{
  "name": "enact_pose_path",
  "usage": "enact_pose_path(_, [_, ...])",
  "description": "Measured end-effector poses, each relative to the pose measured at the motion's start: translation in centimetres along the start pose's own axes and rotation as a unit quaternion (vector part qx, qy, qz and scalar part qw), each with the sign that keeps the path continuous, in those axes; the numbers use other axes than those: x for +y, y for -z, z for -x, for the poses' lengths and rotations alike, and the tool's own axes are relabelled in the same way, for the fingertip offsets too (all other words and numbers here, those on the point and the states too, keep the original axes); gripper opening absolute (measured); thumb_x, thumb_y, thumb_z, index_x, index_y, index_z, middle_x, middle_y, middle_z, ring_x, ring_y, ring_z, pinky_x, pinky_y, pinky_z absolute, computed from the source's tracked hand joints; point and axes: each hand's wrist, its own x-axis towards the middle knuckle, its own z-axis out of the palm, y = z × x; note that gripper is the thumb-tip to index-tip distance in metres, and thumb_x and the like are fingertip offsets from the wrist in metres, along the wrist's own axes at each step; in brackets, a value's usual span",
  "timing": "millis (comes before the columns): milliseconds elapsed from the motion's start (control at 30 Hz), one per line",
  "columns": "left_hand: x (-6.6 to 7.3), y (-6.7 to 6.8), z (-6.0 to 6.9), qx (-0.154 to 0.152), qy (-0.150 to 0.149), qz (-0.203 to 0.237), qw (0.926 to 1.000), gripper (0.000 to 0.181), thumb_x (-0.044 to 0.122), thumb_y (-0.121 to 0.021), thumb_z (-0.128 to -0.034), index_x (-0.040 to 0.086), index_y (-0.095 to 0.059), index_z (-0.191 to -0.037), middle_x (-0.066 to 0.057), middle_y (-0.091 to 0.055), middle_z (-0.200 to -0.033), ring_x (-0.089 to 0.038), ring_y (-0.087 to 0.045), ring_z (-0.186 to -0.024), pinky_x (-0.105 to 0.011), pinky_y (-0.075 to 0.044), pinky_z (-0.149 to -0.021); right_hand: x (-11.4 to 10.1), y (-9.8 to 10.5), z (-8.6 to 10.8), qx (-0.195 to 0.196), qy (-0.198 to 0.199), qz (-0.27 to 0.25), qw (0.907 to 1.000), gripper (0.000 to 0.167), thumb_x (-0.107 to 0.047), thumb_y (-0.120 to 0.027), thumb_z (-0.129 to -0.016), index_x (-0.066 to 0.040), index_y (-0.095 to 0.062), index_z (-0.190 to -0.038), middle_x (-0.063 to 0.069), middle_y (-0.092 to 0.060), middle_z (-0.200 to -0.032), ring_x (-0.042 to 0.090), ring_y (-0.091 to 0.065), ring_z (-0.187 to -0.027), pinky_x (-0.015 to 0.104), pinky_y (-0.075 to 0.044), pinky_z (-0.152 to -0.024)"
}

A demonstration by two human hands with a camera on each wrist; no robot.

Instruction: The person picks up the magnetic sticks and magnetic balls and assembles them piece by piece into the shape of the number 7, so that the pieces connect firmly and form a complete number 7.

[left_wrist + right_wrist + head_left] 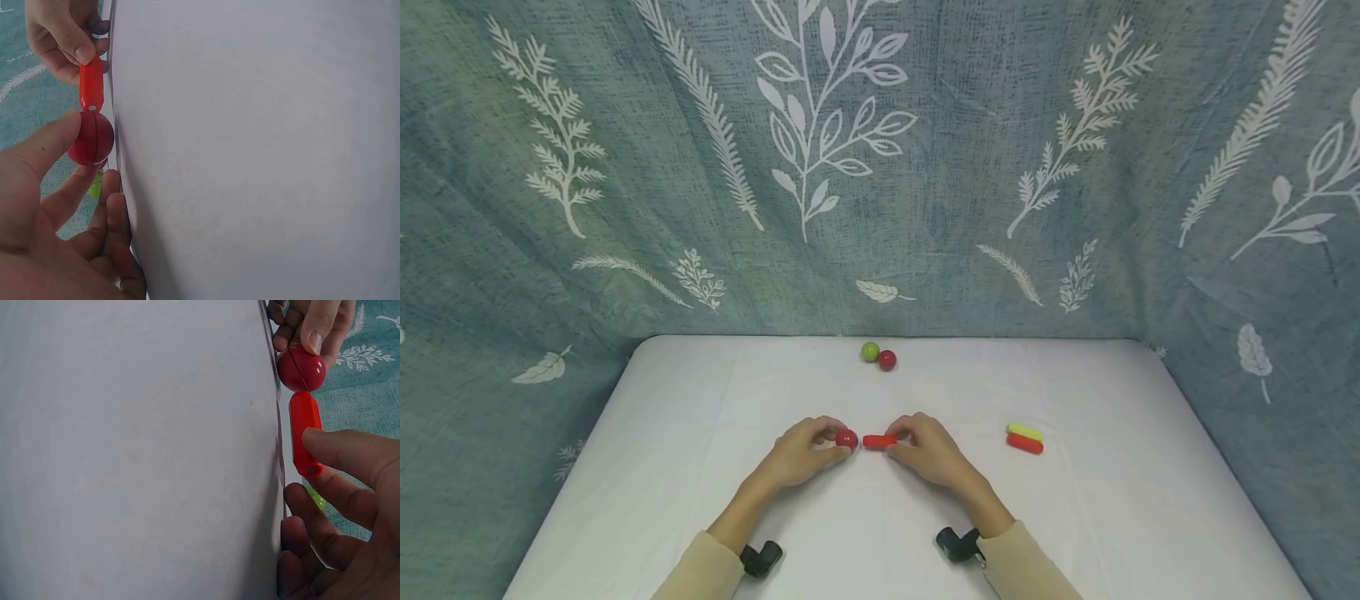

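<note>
My left hand point(803, 454) pinches a glossy red ball point(846, 440) between thumb and fingers. A seam runs round the red ball point(92, 139) in the left wrist view. Facing it, my right hand point(931, 450) pinches a short red rod point(877, 442), which points at the ball. The red rod point(305, 434) has flat sides and a small hole in its end. A narrow gap parts ball and rod in the head view. Both are held low over the white table, and whether they touch it I cannot tell.
Toward the table's point(760, 375) back edge sit a green ball point(870, 352) and a second red ball point(887, 360), side by side. A yellow rod point(1025, 432) and another red rod point(1026, 443) lie together on the right. A green leaf-patterned cloth point(955, 167) hangs behind.
</note>
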Motion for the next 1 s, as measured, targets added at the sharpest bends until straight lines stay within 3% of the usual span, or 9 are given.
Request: enact_pose_path(1000, [0.05,-0.16,-0.14,-0.002,0.0,-0.02,0.9998,0.034,0.038,-0.076,-0.0877,0.022,-0.071,-0.116,0.002,-0.066,-0.111,-0.021,-0.057,-0.106,-0.057,-0.042,-0.089,-0.08,-0.49,-0.33,-0.004,0.009,0.0,0.9999,0.016,-0.017,-0.075,-0.089,-0.016,-0.074,-0.105,-0.005,-0.06,-0.091,0.015,-0.048,-0.076,0.033,-0.042,-0.066])
